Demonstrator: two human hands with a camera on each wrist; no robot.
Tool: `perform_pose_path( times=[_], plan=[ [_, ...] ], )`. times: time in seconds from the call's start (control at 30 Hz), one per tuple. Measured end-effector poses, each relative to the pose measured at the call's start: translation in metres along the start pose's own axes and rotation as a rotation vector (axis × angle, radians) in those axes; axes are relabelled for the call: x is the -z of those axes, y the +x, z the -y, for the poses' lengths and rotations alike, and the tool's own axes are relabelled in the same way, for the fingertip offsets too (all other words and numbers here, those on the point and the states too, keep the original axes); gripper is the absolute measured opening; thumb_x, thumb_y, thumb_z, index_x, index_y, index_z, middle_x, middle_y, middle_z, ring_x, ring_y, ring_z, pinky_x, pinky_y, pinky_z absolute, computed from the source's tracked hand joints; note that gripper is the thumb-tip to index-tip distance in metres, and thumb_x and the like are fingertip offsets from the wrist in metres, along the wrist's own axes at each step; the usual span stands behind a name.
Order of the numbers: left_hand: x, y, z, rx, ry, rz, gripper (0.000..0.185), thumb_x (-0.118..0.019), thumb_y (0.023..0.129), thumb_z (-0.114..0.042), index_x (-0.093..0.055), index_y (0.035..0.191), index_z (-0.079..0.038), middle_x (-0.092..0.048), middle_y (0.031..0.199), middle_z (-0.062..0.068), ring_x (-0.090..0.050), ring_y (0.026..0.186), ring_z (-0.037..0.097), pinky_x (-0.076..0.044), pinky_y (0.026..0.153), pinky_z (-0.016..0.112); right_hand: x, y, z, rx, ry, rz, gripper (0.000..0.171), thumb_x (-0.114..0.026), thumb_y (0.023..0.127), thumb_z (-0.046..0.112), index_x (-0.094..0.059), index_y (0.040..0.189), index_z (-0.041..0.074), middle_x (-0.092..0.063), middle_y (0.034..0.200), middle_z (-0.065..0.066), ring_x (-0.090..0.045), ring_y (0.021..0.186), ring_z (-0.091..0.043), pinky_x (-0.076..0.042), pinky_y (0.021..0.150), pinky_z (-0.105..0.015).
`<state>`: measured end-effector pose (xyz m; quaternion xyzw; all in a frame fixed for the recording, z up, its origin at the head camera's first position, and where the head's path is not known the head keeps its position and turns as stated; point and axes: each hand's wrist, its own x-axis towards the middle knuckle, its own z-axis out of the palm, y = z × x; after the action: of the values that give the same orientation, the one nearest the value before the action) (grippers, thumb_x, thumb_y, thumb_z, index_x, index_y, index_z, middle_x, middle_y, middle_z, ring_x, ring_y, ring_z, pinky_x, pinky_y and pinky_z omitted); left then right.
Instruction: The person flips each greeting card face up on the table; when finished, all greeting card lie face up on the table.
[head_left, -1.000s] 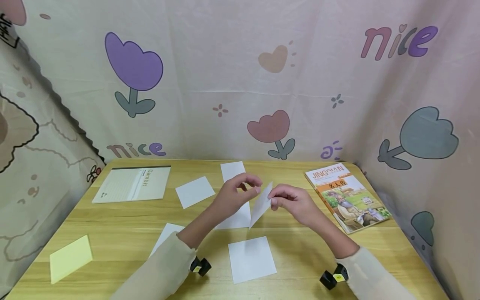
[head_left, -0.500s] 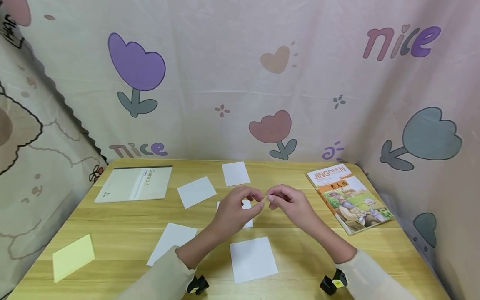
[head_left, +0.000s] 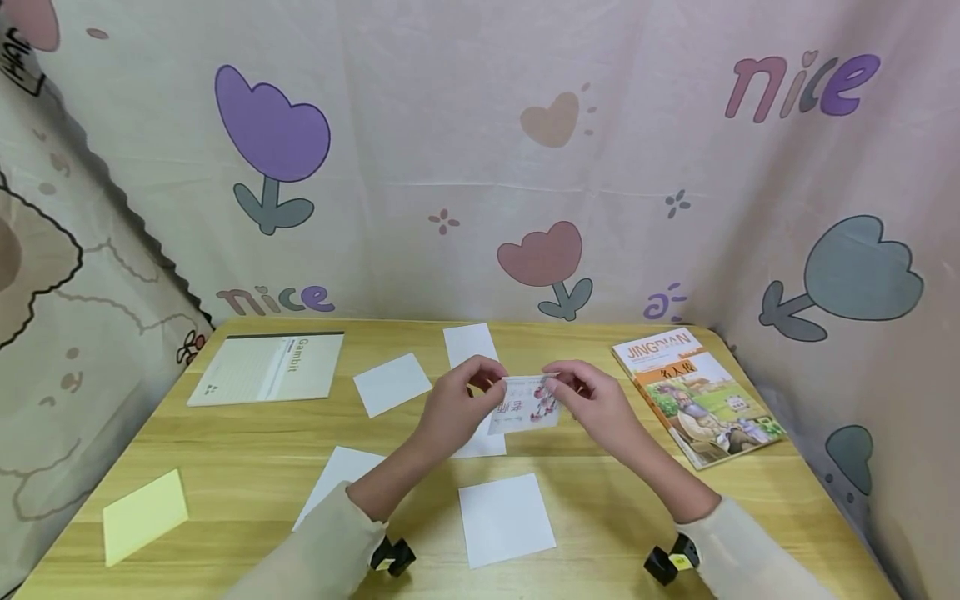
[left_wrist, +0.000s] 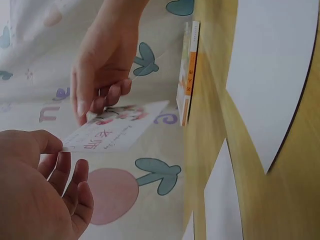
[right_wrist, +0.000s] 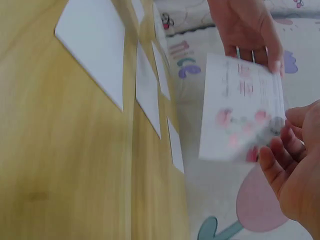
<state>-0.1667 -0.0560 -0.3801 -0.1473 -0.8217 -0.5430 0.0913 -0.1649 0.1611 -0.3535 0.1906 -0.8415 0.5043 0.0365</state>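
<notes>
My left hand [head_left: 455, 406] pinches the left edge of a small printed card [head_left: 525, 405], my right hand [head_left: 592, 404] its right edge, holding it above the table [head_left: 247, 467] over blank white cards [head_left: 506, 518]. Step, I judge: inspecting its face. Next calls for steady grip while lowering it.

Notebook [head_left: 266, 367] at bench [head_left: 225, 467] back-left corner, book [head_left: 697, 392] back-right, sticky pad [head_left: 144, 515] front-left, paper sheet [head_left: 506, 518] near front edge.
</notes>
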Motion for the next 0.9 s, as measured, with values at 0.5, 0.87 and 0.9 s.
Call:
perform_pose_path(
  times=[0.5,0.87,0.9],
  plan=[
    [0.002,0.014,0.009,0.154,-0.165,0.036,0.016,-0.064,0.092,-0.015,-0.064,0.106,-0.01,-0.061,0.101,0.002,-0.054,0.092,0.022,-0.048,0.078,0.029,0.012,0.006,-0.04,0.065,-0.081,-0.041,0.005,-0.067,0.09,0.017,-0.068,0.094,0.015,-0.058,0.089,0.0,-0.052,0.074,-0.018,-0.046,0.061,-0.024],
    [-0.014,0.02,0.004,0.077,-0.166,0.168,0.007,-0.062,0.092,-0.021,-0.066,0.099,-0.02,-0.061,0.095,0.001,-0.056,0.084,0.021,-0.051,0.067,0.029,-0.001,0.007,-0.045,-0.058,0.058,0.107,0.019,-0.065,0.09,0.037,-0.068,0.098,0.02,-0.065,0.09,-0.002,-0.058,0.076,-0.023,-0.051,0.062,-0.031],
    [-0.016,0.02,0.004,0.069,-0.158,0.177,0.008,-0.062,0.092,-0.021,-0.066,0.099,-0.02,-0.061,0.094,0.0,-0.056,0.084,0.021,-0.051,0.066,0.029,-0.002,0.008,-0.044,-0.058,0.059,0.113,0.019,-0.065,0.09,0.037,-0.068,0.099,0.021,-0.065,0.089,-0.002,-0.058,0.076,-0.023,-0.051,0.062,-0.03]
  ],
)
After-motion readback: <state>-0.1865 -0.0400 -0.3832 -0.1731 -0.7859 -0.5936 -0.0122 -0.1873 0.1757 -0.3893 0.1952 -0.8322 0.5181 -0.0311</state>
